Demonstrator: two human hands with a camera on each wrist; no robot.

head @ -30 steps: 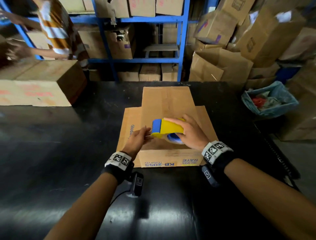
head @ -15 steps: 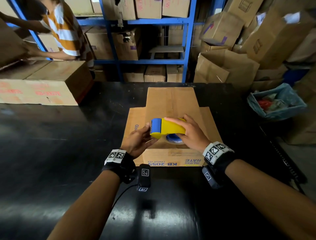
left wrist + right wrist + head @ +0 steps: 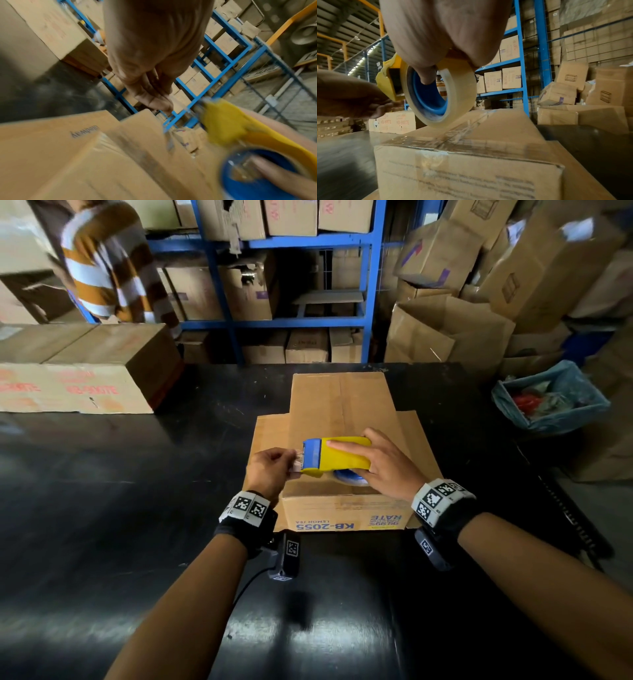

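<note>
A closed cardboard box [image 3: 339, 402] marked KB-2055 lies on the black table [image 3: 102, 508], on top of a flattened carton [image 3: 267, 433]. Clear tape runs along the box's top seam [image 3: 453, 135]. My right hand [image 3: 383, 463] grips a yellow and blue tape dispenser [image 3: 337, 455] just above the box's near end, a finger hooked through the blue core [image 3: 428, 93] of its clear tape roll [image 3: 458, 97]. My left hand [image 3: 274, 469] pinches the free tape end [image 3: 297, 463] at the dispenser's blue mouth, left of the box top.
A long closed carton [image 3: 85, 371] lies at the table's far left. Behind it a person in a striped shirt [image 3: 109, 268] stands by blue shelving [image 3: 370, 268] full of boxes. Stacked cartons [image 3: 479, 285] and a blue-lined bin [image 3: 551, 398] stand on the right.
My left hand has closed from cupping under the dispenser's front to pinching the tape end at its mouth. The dispenser has stayed over the box's near end. The striped-shirted person has turned away.
</note>
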